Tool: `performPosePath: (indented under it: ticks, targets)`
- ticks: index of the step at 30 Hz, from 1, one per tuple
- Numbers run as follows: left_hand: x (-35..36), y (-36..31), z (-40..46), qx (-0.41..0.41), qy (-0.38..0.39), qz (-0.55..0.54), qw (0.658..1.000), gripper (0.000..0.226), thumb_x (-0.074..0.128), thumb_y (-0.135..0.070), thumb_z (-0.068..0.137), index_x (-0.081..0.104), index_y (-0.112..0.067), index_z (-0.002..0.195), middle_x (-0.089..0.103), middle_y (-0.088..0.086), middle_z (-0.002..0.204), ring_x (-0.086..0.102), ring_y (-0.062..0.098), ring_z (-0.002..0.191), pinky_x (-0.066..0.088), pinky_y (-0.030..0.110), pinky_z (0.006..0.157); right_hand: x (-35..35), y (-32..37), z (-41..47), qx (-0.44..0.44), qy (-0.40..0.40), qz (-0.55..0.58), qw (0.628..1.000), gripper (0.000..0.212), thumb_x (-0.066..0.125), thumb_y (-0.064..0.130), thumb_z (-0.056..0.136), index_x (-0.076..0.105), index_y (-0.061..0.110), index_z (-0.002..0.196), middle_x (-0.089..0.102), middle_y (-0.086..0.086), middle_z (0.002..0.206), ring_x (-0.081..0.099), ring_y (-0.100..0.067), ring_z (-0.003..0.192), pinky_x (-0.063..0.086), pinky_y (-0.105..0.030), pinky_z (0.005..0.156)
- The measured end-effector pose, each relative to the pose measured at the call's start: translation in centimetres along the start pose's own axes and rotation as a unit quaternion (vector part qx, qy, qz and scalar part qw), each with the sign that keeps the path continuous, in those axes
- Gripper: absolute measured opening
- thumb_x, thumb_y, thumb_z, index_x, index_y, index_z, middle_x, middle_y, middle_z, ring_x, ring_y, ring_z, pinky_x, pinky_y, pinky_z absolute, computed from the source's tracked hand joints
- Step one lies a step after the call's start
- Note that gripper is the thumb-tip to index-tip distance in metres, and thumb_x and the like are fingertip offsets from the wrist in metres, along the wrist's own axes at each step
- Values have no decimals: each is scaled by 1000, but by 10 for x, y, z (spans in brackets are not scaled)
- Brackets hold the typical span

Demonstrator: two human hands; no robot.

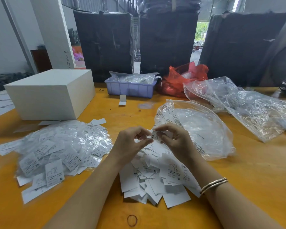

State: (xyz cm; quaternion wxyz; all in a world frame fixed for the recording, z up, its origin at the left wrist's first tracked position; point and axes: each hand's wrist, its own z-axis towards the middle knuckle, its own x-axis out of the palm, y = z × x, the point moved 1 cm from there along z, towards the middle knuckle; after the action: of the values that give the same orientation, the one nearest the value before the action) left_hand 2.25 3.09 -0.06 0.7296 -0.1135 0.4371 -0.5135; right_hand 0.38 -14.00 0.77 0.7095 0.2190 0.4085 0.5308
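Both grips close on one small tag: our right grip [173, 139] pinches the XS label [154, 136] by its upper edge between thumb and forefinger. Our left grip [132, 141] meets it from the other side, curled fingertips on its left edge and the thumb reaching in below. Neither grip has hold of anything else that we can see. We hold the label in the air above the orange worktop [254, 179], just over the loose label pile [155, 180], probably so that its size mark faces us and can be read. Our wrists bend inward and the forearms come in from the bottom corners to meet in the middle, the right one wearing a bracelet [213, 185]. The spare fingers of the right grip fan loosely beneath the tag. Going outward, the layout reads to us as a sorting station. The loose pile lies directly under the grips for easy picking, the heap of bagged labels [61, 151] lies to our left within a short reach, and a clear zip bag [196, 129] lies just beyond the right grip. Farther back stand a white box [51, 95] and a blue tray [130, 89], with a red bag [180, 78] beside the tray and crumpled clear bags [248, 104] at the far right. Near the front edge lies a rubber band [132, 220].
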Motion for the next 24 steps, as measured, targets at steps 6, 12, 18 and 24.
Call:
performPosePath:
  ticks: [6,12,18,24]
  targets:
    - [-1,-1,1,0,-2,2,1000,18,74,-25,76,71,-12,90,64,-11,76,60,7,74,43,10,67,0,2,1,-24,-11,33,999,21,60,-5,85,66,14,91,62,-13,87,60,-8,69,51,-17,62]
    - [-1,1,2,-19,10,-14,1000,17,70,-28,81,71,-14,91,67,-7,80,61,9,77,41,10,67,4,-3,-3,-27,49,-54,997,30,52,-10,87,66,10,105,64,-5,92,60,-14,75,53,-33,67]
    - [1,1,0,-57,33,-63,996,7,69,-29,80,70,-25,85,70,-15,82,65,-4,82,48,10,72,8,-6,-5,-46,91,-132,986,57,51,-6,89,37,16,139,59,1,93,57,-5,77,49,-21,71]
    - [1,5,2,-106,-1,-146,984,15,73,-18,77,66,-27,88,71,-6,90,69,6,90,55,23,75,3,-9,-1,70,-24,56,996,27,57,-2,88,51,12,111,62,-2,82,64,-18,71,53,-23,65]
